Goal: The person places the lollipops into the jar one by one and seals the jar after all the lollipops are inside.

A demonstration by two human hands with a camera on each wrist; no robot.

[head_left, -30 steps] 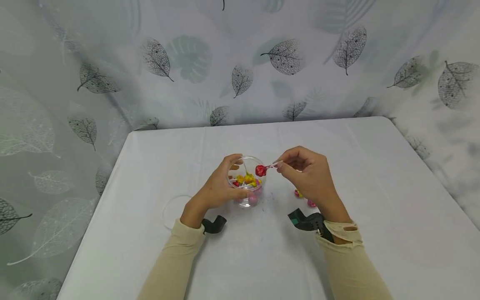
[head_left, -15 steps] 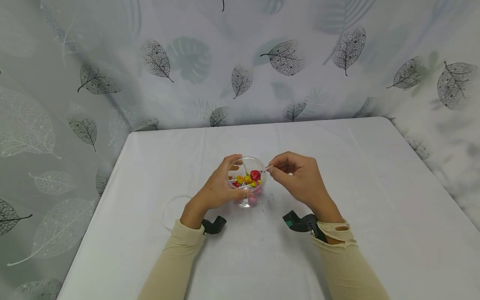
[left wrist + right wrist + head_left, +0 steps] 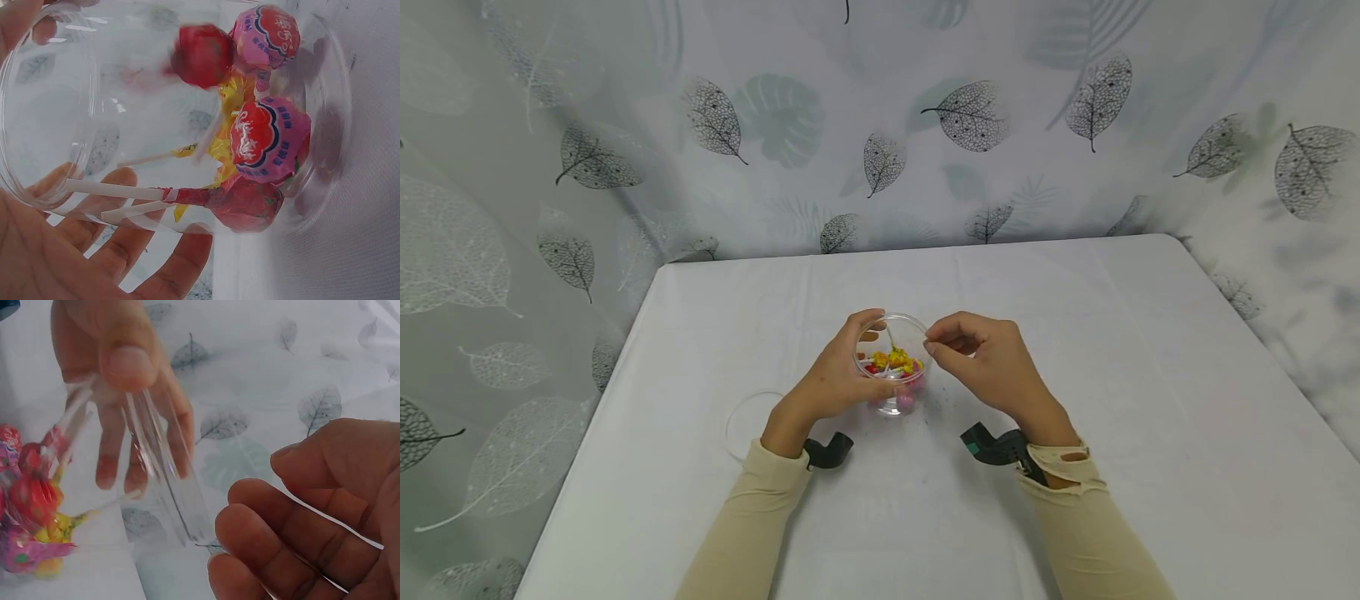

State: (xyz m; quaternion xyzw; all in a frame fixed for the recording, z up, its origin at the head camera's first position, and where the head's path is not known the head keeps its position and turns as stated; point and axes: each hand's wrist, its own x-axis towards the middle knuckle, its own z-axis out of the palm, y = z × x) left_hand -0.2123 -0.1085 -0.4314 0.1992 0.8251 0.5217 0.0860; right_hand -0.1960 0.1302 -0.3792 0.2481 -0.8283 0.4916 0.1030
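My left hand [image 3: 838,375] grips a clear round plastic jar [image 3: 892,325], tilted so its mouth faces up and toward me. Inside it lie several wrapped lollipops [image 3: 895,360], yellow, red and pink, with white sticks. In the left wrist view, a red lollipop [image 3: 203,56] is blurred inside the jar, near two pink-wrapped lollipops [image 3: 269,140]. At the jar's right rim is my right hand [image 3: 981,358], its fingertips beside the mouth. The right wrist view has its thumb apart from its loosely bent fingers [image 3: 240,528], with nothing between them.
A clear ring-shaped lid [image 3: 727,429] lies on the white tablecloth [image 3: 880,517], partly behind my left wrist. Leaf-patterned curtains [image 3: 782,117] hang behind the table and along both sides. Each wrist carries a dark camera mount [image 3: 829,450].
My right hand has moved left to the jar with a red lollipop and let it go inside. Candies seen earlier beneath that hand are now hidden. The left hand and jar stayed put.
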